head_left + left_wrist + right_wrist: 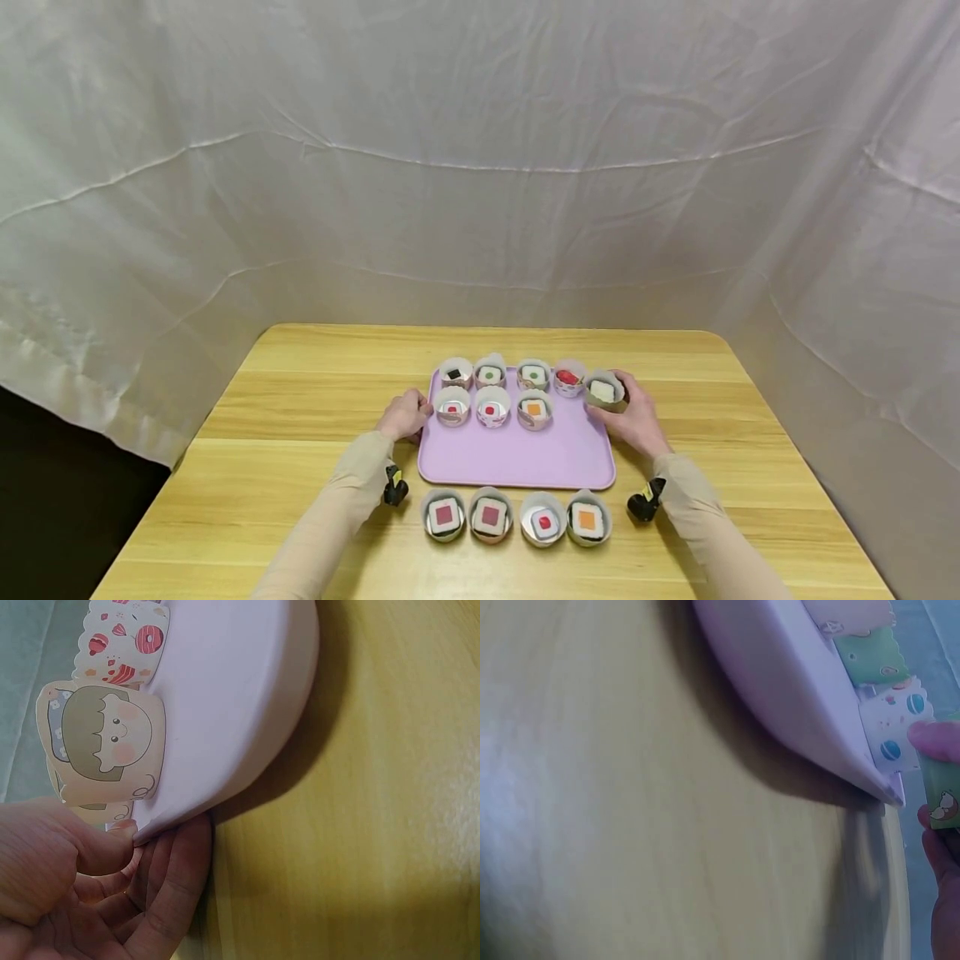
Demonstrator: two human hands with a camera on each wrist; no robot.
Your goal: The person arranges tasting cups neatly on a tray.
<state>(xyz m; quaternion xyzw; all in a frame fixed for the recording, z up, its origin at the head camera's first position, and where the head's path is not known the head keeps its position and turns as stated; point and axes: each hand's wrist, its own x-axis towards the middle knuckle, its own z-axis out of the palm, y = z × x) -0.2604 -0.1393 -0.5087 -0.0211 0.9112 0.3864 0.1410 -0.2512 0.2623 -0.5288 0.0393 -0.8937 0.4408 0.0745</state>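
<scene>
A lilac tray (517, 458) (225, 697) (780, 682) carries paper cups in two rows at its back. My left hand (405, 415) (142, 892) pinches the tray's left edge, thumb on top and fingers below, beside a cup with a cartoon face (112, 742). At the back right corner my right hand (637, 414) (946, 900) grips a green cup (604, 388) (941, 784) with a white piece inside. This cup is beside a white cup with blue dots (896, 724), holding something red in the head view; whether it touches the tray is unclear.
In front of the tray, on the wooden table (300, 400), stands a row of several cups, among them one with an orange-centred piece (587, 521) and one with a red-centred piece (543, 523). Pale cloth (480, 208) hangs behind the table and at both sides.
</scene>
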